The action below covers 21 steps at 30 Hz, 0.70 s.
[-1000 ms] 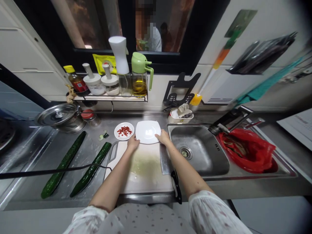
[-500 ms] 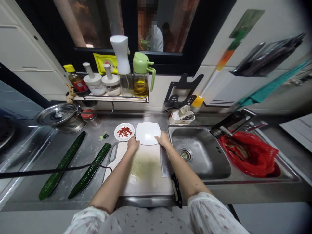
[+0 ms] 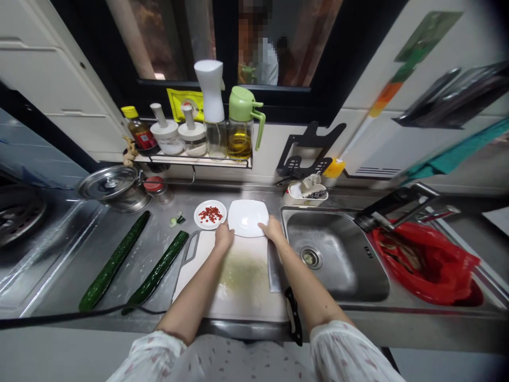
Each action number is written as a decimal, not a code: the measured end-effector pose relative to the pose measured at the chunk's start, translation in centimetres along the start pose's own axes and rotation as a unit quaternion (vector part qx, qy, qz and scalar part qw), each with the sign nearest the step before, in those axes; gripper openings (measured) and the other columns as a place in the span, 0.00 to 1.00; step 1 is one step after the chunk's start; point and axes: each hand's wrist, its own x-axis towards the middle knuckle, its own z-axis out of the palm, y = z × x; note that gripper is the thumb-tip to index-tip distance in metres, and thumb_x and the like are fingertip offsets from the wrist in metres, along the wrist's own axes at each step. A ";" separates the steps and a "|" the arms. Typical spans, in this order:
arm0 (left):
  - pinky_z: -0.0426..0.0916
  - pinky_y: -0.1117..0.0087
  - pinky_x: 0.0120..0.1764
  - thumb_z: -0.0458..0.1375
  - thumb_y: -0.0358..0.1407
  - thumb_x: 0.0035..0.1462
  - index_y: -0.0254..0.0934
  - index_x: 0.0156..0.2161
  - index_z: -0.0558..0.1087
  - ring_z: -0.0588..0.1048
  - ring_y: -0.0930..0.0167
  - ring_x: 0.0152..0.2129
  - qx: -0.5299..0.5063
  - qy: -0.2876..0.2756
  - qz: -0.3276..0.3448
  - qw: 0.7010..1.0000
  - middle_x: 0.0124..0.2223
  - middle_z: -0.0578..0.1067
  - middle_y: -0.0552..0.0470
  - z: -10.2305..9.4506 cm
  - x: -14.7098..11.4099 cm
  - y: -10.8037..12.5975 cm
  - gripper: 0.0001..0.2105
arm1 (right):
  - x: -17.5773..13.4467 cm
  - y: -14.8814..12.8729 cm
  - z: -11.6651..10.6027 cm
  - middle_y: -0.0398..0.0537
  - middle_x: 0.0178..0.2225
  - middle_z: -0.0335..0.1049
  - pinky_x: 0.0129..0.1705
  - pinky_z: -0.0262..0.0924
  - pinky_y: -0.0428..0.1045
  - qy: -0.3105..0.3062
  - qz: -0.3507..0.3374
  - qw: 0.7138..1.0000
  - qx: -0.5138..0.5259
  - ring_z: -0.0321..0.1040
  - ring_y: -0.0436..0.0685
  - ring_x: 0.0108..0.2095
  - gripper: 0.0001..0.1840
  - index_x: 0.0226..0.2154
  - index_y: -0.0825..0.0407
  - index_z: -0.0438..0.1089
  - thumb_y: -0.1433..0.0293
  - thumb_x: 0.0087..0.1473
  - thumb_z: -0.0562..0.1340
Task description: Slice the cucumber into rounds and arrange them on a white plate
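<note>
Both hands grip a white square plate (image 3: 248,217) by its near corners, at the far edge of the cutting board. My left hand (image 3: 225,236) is closed on the left corner, and my right hand (image 3: 272,230) on the right one. Left of it sits a small round dish (image 3: 198,218) with chopped red pieces. The white cutting board (image 3: 246,305) bears a wet greenish stain. A knife (image 3: 293,316) lies along its right side, partly hidden by my right forearm. Two cucumbers (image 3: 115,262) (image 3: 161,268) rest to the left, with several cucumber end slices (image 3: 177,218) beyond them.
A sink (image 3: 334,254) is on the right, with a faucet (image 3: 392,204) and a red plastic bag (image 3: 429,270) beyond it. Seasoning jars and a green oil bottle (image 3: 240,124) stand on a wall shelf. A lidded pot (image 3: 115,188) is at the back left. A black cable (image 3: 79,319) crosses the near left.
The view has shifted, so everything appears slightly further right. Both hands stay on the plate's corners. The black cable hangs lower, nearer the counter's front edge.
</note>
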 end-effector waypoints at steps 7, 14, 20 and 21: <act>0.64 0.68 0.44 0.57 0.39 0.55 0.40 0.58 0.63 0.71 0.64 0.44 -0.042 0.074 -0.013 0.996 0.53 0.67 0.43 -0.6 -3.4 0.3 0.24 | -0.5 -0.6 -0.6 0.63 0.46 0.71 0.44 0.59 0.49 0.000 0.007 1.000 -0.009 0.69 0.63 0.47 0.29 0.51 0.61 0.63 0.58 0.54 0.61; 0.64 0.67 0.43 0.54 0.39 0.57 0.41 0.52 0.70 0.72 0.67 0.38 -0.053 0.128 0.013 0.990 0.46 0.71 0.47 -4.2 -6.3 -4.1 0.18 | -3.8 0.7 -1.8 0.58 0.48 0.68 0.44 0.57 0.49 0.117 -0.036 0.991 0.044 0.67 0.60 0.46 0.30 0.57 0.57 0.57 0.57 0.57 0.56; 0.62 0.60 0.49 0.53 0.41 0.56 0.41 0.52 0.70 0.69 0.61 0.45 0.063 0.157 -0.011 0.985 0.48 0.70 0.44 -9.4 -6.4 -12.3 0.18 | -9.8 5.6 -1.6 0.49 0.34 0.70 0.38 0.54 0.47 0.112 -0.073 0.987 0.089 0.66 0.56 0.36 0.20 0.45 0.54 0.65 0.59 0.56 0.53; 0.63 0.59 0.49 0.54 0.42 0.56 0.41 0.53 0.69 0.69 0.59 0.46 0.081 0.149 -0.023 0.985 0.49 0.70 0.44 -10.0 -6.5 -13.5 0.20 | -10.9 6.4 -1.4 0.48 0.33 0.69 0.36 0.53 0.47 0.106 -0.069 0.988 0.088 0.66 0.56 0.34 0.18 0.43 0.53 0.65 0.58 0.55 0.53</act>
